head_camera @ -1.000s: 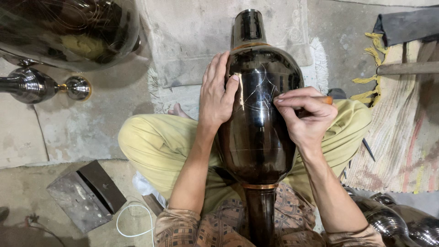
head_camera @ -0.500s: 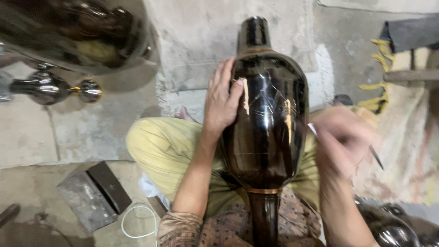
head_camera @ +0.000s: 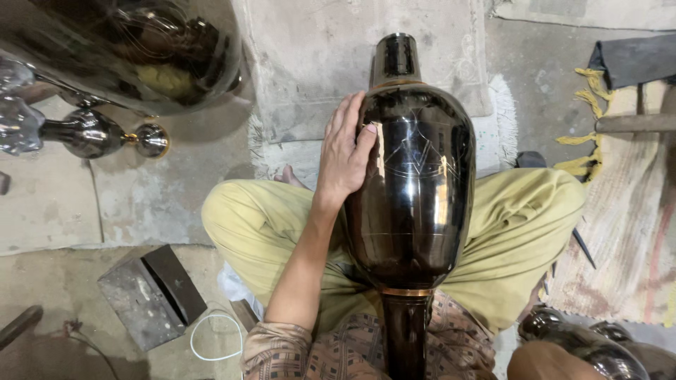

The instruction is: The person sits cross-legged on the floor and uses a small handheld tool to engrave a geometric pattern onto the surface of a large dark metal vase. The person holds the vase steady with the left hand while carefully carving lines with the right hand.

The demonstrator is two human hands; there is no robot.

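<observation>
Resting flat with fingers spread, the left hand (head_camera: 345, 151) presses against the left flank of a large, dark, glossy metal vase (head_camera: 412, 190) with faint scratched line patterns; it steadies the vase rather than gripping it. The vase lies across the person's lap, on yellow-green trousers (head_camera: 514, 232), its long axis running away from the body, narrow neck pointing far, slim foot toward the waist. Below is a grey concrete floor (head_camera: 141, 190) with a pale fringed mat (head_camera: 310, 63), a striped rug (head_camera: 634, 232) to the right, other polished metal vessels (head_camera: 134, 49) upper left, and a dark metal block (head_camera: 151, 295). The right hand, engraving with a tool a second ago, has left the vase and is out of view.
</observation>
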